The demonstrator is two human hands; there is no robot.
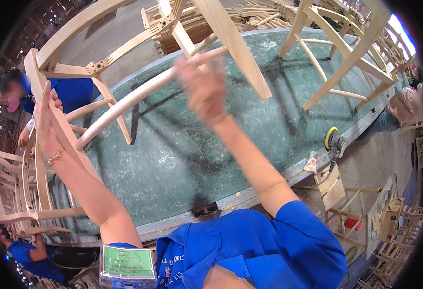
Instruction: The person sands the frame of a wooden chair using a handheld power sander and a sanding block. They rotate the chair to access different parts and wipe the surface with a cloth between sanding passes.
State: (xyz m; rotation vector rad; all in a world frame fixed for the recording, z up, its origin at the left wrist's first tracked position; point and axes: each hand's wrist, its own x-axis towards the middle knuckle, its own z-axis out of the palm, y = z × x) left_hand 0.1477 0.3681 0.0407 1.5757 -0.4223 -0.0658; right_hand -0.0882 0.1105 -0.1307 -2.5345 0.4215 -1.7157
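A pale, unfinished wooden chair frame (pixel 63 113) stands at the left and top of the view, on a green worktable (pixel 173 180). My left hand (pixel 48 113) is closed round one of its flat legs, thumb pointing up along the wood. A round stretcher (pixel 129 96) joins the frame's legs. Over the stretcher's far end is my right hand (pixel 204 91), smeared by motion. Its fingers are too blurred to read, and whether it touches the wood is unclear. Screwed corner joints (pixel 98 66) show along the seat rail.
Another chair frame (pixel 341 58) stands on the table's right side. A yellow-edged disc sander (pixel 334 141) lies at the near right edge by a crumpled cloth (pixel 311 164). More frames (pixel 16 183) crowd the left. A co-worker in blue (pixel 69 91) is across the table; wood is stacked behind.
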